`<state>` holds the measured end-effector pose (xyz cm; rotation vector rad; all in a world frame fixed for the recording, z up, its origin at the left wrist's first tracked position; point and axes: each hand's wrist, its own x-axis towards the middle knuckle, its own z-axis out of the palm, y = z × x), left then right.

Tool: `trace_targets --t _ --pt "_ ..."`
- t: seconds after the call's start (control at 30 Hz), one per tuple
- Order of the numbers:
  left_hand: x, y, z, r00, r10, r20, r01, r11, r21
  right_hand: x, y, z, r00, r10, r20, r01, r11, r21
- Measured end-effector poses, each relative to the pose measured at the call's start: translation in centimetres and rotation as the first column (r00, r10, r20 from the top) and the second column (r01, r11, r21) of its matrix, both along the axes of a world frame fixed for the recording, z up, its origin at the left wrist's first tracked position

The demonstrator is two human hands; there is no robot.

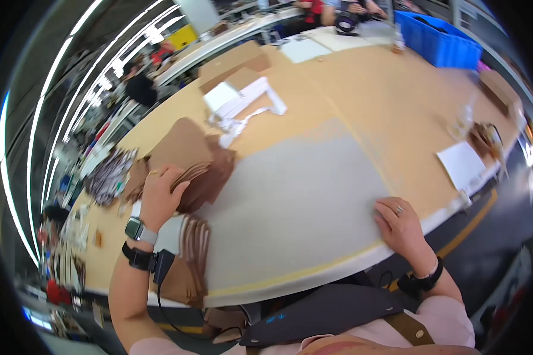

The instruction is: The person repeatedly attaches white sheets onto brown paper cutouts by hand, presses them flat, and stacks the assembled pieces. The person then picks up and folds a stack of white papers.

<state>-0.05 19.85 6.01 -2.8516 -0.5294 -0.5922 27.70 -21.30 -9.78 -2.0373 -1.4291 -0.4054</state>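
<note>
My left hand (163, 192) is at the near edge of a pile of brown pieces (186, 148), its thumb and fingers apart around the edge of the upper pieces. Whether it grips them is hard to tell, but the fingers press on the stack. Below it stands a second stack of folded brown pieces (195, 254), near the table's front edge. On the right, my right hand (397, 222) rests at the edge of the grey mat (290, 207), fingers curled, with nothing visible in them.
White paper and strips (249, 100) lie beside a cardboard box (234, 62). A blue crate (438, 41) stands at the far right, a bottle (398, 42) near it. White sheets (462, 165) lie on the right. Other people (139, 86) are in the background.
</note>
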Motion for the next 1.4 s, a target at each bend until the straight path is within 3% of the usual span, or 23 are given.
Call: trace_targets --t 0.07,0.13,0.17,0.3,0.33,0.4,0.57,0.67,0.77,0.87,0.93,1.0,1.07,1.1,1.13,1.2,1.27,1.33,1.4 --pt "5.2 -0.9 -1.6 0.990 -0.134 -0.030 0.127 0.975 -0.180 0.5 -1.5 0.9 0.997 -0.064 0.051 0.062 0.997 0.036" --pt "9.5 -3.4 -1.9 0.950 -0.296 -0.103 0.290 0.955 -0.067 1.6 -3.2 1.1 0.984 -0.176 0.041 0.173 0.983 0.059" --pt "11.1 -3.9 -2.7 0.924 -0.368 -0.106 0.360 0.929 -0.091 2.2 -4.2 1.1 0.976 -0.213 0.054 0.208 0.975 0.075" --pt "14.9 -4.1 -5.2 0.890 -0.394 -0.229 0.387 0.919 -0.077 5.3 -7.4 1.6 0.844 -0.501 0.190 0.500 0.864 0.059" --pt "15.3 -4.1 -5.5 0.880 -0.401 -0.256 0.390 0.916 -0.095 6.5 -7.8 1.3 0.840 -0.507 0.193 0.506 0.860 0.060" --pt "15.6 -4.9 -5.5 0.862 -0.429 -0.270 0.414 0.903 -0.116 9.0 -8.6 0.5 0.690 -0.675 0.260 0.698 0.716 0.009" --pt "14.5 -7.7 -4.5 0.820 -0.461 -0.340 0.449 0.886 -0.120 11.8 -9.0 -0.2 0.660 -0.722 0.207 0.749 0.653 -0.110" --pt "13.3 -8.8 -4.2 0.795 -0.471 -0.383 0.437 0.882 -0.178 12.4 -9.2 -0.5 0.665 -0.664 0.343 0.739 0.651 -0.173" --pt "12.4 -9.4 -4.0 0.784 -0.472 -0.403 0.432 0.881 -0.191 12.2 -9.5 1.6 0.675 -0.705 0.220 0.736 0.621 -0.268" --pt "11.9 -9.9 -3.8 0.786 -0.491 -0.376 0.450 0.871 -0.198 12.0 -10.1 3.5 0.582 -0.804 0.118 0.787 0.521 -0.330" --pt "11.7 -9.9 -4.0 0.792 -0.505 -0.345 0.437 0.862 -0.258 11.2 -10.4 4.5 0.556 -0.741 0.376 0.751 0.642 0.155" --pt "11.6 -10.5 -4.4 0.805 -0.505 -0.312 0.410 0.853 -0.324 9.0 -9.3 6.1 0.602 -0.676 0.424 0.633 0.728 0.263" --pt "12.0 -12.5 -5.2 0.856 -0.484 -0.183 0.210 0.649 -0.732 5.6 -6.7 7.0 0.739 -0.546 0.395 0.470 0.838 0.277" --pt "12.1 -14.2 -6.4 0.900 -0.433 -0.043 0.143 0.389 -0.910 3.7 -5.2 6.9 0.796 -0.460 0.394 0.405 0.888 0.219" --pt "12.2 -16.2 -7.8 0.942 -0.328 0.075 0.107 0.081 -0.991 2.0 -3.2 6.4 0.873 -0.339 0.350 0.273 0.935 0.226" --pt "12.8 -19.9 -10.0 0.966 -0.135 0.222 0.177 -0.279 -0.944 -1.3 0.6 3.9 0.954 -0.117 0.277 0.089 0.990 0.110" --pt "13.6 -21.3 -11.8 0.980 -0.001 0.200 0.176 -0.469 -0.865 -4.3 3.2 2.0 0.970 0.027 0.240 -0.038 0.998 0.044" --pt "13.2 -20.9 -13.1 0.984 0.098 0.152 0.179 -0.415 -0.892 -6.7 5.2 0.6 0.983 0.145 0.113 -0.138 0.988 -0.071" --pt "12.2 -19.7 -14.1 0.976 0.189 0.110 0.173 -0.361 -0.916 -7.8 6.0 0.5 0.978 0.169 0.126 -0.162 0.985 -0.063"
